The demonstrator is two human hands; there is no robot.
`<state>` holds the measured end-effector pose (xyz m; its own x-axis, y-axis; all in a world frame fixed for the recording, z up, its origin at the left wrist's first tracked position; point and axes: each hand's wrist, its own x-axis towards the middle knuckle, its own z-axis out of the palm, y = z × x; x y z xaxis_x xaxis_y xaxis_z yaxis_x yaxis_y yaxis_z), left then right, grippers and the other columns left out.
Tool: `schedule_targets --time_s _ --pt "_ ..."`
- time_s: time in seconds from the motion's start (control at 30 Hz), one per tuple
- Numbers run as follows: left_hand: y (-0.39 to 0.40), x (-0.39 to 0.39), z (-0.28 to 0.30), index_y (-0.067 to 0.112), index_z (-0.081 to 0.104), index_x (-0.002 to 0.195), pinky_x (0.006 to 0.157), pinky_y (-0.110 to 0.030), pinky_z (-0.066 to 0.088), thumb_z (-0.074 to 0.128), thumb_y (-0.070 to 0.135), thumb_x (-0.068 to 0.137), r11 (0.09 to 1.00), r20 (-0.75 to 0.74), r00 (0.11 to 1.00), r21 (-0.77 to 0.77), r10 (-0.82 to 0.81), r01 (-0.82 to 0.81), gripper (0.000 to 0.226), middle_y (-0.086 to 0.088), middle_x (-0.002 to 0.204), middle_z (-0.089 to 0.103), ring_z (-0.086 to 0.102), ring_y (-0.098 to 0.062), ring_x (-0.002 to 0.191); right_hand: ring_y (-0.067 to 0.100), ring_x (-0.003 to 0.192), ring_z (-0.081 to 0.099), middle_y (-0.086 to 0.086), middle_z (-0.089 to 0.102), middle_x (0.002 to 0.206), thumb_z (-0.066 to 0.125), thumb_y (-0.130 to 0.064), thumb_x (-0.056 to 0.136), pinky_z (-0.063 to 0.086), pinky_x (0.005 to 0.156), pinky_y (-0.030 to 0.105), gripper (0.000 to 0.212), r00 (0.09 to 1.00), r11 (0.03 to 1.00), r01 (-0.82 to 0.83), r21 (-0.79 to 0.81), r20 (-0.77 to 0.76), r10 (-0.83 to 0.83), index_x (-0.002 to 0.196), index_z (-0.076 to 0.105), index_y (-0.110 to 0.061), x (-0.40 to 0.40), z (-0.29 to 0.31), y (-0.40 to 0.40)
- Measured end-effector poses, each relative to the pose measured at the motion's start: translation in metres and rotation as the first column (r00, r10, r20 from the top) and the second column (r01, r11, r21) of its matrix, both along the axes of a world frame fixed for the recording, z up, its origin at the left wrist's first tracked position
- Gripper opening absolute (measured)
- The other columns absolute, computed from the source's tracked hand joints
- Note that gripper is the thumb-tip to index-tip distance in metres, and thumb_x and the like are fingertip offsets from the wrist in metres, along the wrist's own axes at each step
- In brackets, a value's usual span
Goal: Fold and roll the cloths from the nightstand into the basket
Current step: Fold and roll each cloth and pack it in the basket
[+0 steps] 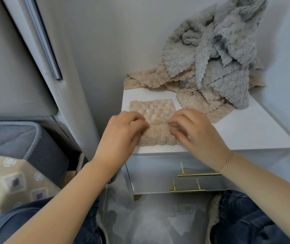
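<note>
Both hands (pixel 123 131) (pixel 196 132) over beige cloth (pixel 155 111), its near edge hidden.

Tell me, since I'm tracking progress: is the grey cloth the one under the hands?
No, both hands grip a folded beige cloth; the grey cloths lie heaped behind.

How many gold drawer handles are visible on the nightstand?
2: upper handle beneath the right hand's wrist, lower handle just below it, slightly leftward. None seems hidden.

Head-worn camera looks steeply down, close over the nightstand (pixel 246 136) front.
</note>
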<state>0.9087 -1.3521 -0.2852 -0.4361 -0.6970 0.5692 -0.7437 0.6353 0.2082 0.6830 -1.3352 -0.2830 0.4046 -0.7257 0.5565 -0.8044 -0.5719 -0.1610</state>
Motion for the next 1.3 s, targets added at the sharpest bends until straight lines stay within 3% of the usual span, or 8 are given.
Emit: schedule_targets --time_s 0.1,0.2,0.4,0.57,0.77,0.93,1.17,1.3 --pt "0.003 0.004 -0.009 0.013 0.066 0.116 0.088 -0.042 0.047 0.051 0.017 0.092 0.992 0.091 0.991 0.085 -0.103 0.095 0.028 0.001 0.117 0.065 0.061 -0.021 0.107 0.021 0.112 0.055 0.006 0.061 0.122 0.05 -0.006 0.091 0.039 0.098 0.036 0.032 0.986 0.995 -0.1 0.031 -0.132 0.103 0.122 0.061 -0.007 0.0 -0.014 0.001" --pt "0.009 0.01 -0.015 0.018 0.05 0.134 0.106 -0.032 0.033 0.041 0.049 0.093 0.966 0.134 0.985 0.247 -0.109 0.073 0.052 0.005 0.137 0.053 0.048 -0.013 0.126 0.014 0.138 0.033 0.001 0.044 0.145 0.041 -0.03 0.096 0.021 0.115 0.028 0.045 0.991 0.966 -0.071 0.25 -0.09 0.096 0.138 0.047 -0.015 -0.004 -0.019 0.005" --pt "0.016 0.008 -0.006 0.025 0.046 0.136 0.098 -0.026 0.038 0.056 0.055 0.084 0.936 0.124 0.986 0.345 -0.115 0.066 0.061 0.008 0.127 0.056 0.051 -0.012 0.115 0.001 0.119 0.042 -0.005 0.054 0.134 0.063 -0.03 0.09 0.018 0.096 -0.004 0.052 0.997 0.926 -0.074 0.37 0.011 0.075 0.138 0.046 -0.021 -0.01 -0.007 0.013" --pt "0.024 0.017 -0.005 0.027 0.052 0.131 0.095 -0.022 0.031 0.078 0.025 0.076 0.965 0.176 0.973 0.242 -0.149 0.104 0.06 0.012 0.118 0.064 0.058 -0.009 0.101 -0.012 0.101 0.044 -0.02 0.056 0.113 0.071 -0.035 0.082 0.028 0.083 -0.004 0.053 0.998 0.898 -0.043 0.438 0.062 0.018 0.13 0.05 -0.031 -0.016 0.005 0.02" --pt "0.04 0.017 0.012 0.031 0.051 0.12 0.089 0.006 0.017 0.063 0.04 0.087 0.933 0.045 0.994 0.35 -0.103 0.081 0.037 0.016 0.103 0.064 0.043 -0.005 0.098 -0.003 0.099 0.055 -0.015 0.064 0.102 0.077 -0.029 0.077 0.041 0.084 0.011 0.028 0.975 0.868 -0.121 0.481 0.222 0.013 0.1 0.06 -0.027 -0.02 0.01 0.022" --pt "0.031 0.018 0.011 0.03 0.062 0.111 0.085 -0.009 0.041 0.066 0.044 0.085 0.834 -0.125 0.991 0.541 -0.043 0.105 0.029 0.021 0.101 0.064 0.055 0.004 0.098 0.009 0.098 0.053 -0.009 0.063 0.096 0.076 -0.034 0.078 0.039 0.087 0.02 0.024 0.964 0.873 -0.15 0.464 0.264 0.026 0.094 0.07 -0.018 -0.022 0.007 0.014" --pt "0.026 0.012 0.01 0.023 0.064 0.114 0.083 -0.008 0.037 0.061 0.039 0.088 0.779 -0.187 0.977 0.625 0.099 0.041 0.031 0.016 0.101 0.058 0.052 0.001 0.097 0.008 0.109 0.05 -0.009 0.064 0.106 0.066 -0.042 0.079 0.034 0.096 0.015 0.034 0.954 0.853 -0.165 0.495 0.298 0.012 0.093 0.074 -0.013 -0.017 0.011 0.002" --pt "0.022 0.007 0.013 0.028 0.062 0.11 0.069 -0.01 0.039 0.059 0.044 0.088 0.722 -0.187 0.957 0.691 0.223 -0.033 0.027 -0.004 0.093 0.061 0.056 -0.015 0.089 0.024 0.084 0.054 0.022 0.063 0.083 0.055 -0.056 0.081 0.043 0.081 0.02 0.062 0.942 0.804 -0.171 0.569 0.335 -0.037 0.084 0.068 0.005 -0.017 0.013 -0.005"
